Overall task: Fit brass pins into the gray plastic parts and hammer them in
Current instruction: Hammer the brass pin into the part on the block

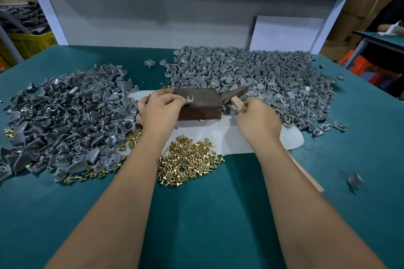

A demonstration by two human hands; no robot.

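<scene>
A left hand [160,108] pinches a gray plastic part [189,100] on a rusty metal block [197,102]; the right hand [256,119] grips a hammer [235,96]. Brass pins [188,160] lie heaped between piles of gray parts [65,116] on the green surface [196,214].

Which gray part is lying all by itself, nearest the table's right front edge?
The lone gray part right of the right forearm; the other strays lie close to the big piles, farther back.

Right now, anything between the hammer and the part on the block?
Nothing visible. The left hand pinches the gray part on top of the rusty block, fingers beside it. The hammer, gripped by the right hand, sits just right of the block, with open space between.
</scene>
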